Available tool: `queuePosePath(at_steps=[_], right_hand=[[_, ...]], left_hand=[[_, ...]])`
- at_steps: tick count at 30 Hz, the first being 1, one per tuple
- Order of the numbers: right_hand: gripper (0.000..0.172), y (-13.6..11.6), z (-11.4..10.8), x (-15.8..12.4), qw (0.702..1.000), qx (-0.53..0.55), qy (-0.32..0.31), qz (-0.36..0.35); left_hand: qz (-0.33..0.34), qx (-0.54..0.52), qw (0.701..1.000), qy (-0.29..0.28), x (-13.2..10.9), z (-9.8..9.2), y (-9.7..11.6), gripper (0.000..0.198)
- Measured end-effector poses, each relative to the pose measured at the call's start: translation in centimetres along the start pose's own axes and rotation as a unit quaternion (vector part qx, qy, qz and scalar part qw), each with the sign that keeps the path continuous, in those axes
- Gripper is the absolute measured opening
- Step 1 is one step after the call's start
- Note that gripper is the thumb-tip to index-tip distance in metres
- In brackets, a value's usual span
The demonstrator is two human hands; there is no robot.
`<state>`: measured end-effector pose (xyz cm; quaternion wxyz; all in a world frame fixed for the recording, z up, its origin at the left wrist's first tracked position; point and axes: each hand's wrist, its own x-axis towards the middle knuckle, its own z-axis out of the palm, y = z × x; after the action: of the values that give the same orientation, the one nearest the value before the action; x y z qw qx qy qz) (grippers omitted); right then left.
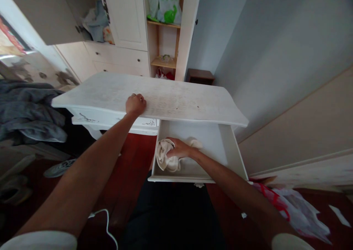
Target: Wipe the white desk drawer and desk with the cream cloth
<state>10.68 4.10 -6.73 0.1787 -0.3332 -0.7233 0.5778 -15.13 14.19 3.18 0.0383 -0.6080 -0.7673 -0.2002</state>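
Observation:
Inside the pulled-out drawer (212,139) of a white desk, my right hand (179,148) grips a crumpled cream cloth (164,158). The cloth is bunched against the drawer's left wall, and part of it trails to the right behind my wrist. My left hand (136,104) rests as a closed fist on the white desk top (176,95), near its front edge and left of the open drawer. Nothing shows in that fist. Grey smudges and a few dark specks mark the desk top.
White cabinets (121,58) and shelves with a plastic bag (168,3) stand behind the desk. Dark grey fabric (30,110) lies at left, above a shoe (59,168). A white cable (107,220) and plastic bags (300,213) are on the reddish floor.

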Motion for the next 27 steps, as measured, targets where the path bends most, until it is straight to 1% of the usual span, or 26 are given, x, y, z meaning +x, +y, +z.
queuePosePath(at_steps=[4,9,12,14,16,19,23,27], right_hand=[[0.048,-1.4,0.8,-1.4,0.998,-0.026,-0.052,0.0],[0.051,-2.4,1.0,-1.7,0.983,-0.078,-0.169,-0.003],[0.05,-2.8,0.6,-1.9,0.973,-0.102,-0.206,-0.003],[0.049,-3.0,0.0,-2.5,0.97,-0.115,-0.216,0.005],[0.05,-3.1,-0.8,-3.5,0.967,-0.137,-0.211,0.027],[0.051,-3.0,-2.6,-5.7,0.961,-0.172,-0.199,0.083],[0.047,-2.6,-5.8,-9.3,0.946,-0.205,-0.195,0.157],[0.039,-2.1,-9.0,-12.6,0.928,-0.255,-0.177,0.206]], left_hand=[[-0.006,-0.013,1.0,0.008,0.3,0.4,-0.2,0.041],[-0.012,-0.024,1.0,0.01,0.4,0.6,-0.4,0.042],[-0.01,-0.013,1.0,0.006,0.4,0.6,-0.3,0.044],[-0.012,-0.009,1.0,0.005,0.3,0.5,-0.3,0.045],[-0.014,-0.012,1.0,0.003,0.3,0.4,-0.2,0.045],[-0.022,-0.021,1.0,0.003,0.3,0.3,-0.1,0.044],[-0.03,-0.025,0.999,0.007,0.2,0.2,-0.1,0.042],[-0.023,-0.009,1.0,-0.008,0.1,-0.1,0.0,0.044]])
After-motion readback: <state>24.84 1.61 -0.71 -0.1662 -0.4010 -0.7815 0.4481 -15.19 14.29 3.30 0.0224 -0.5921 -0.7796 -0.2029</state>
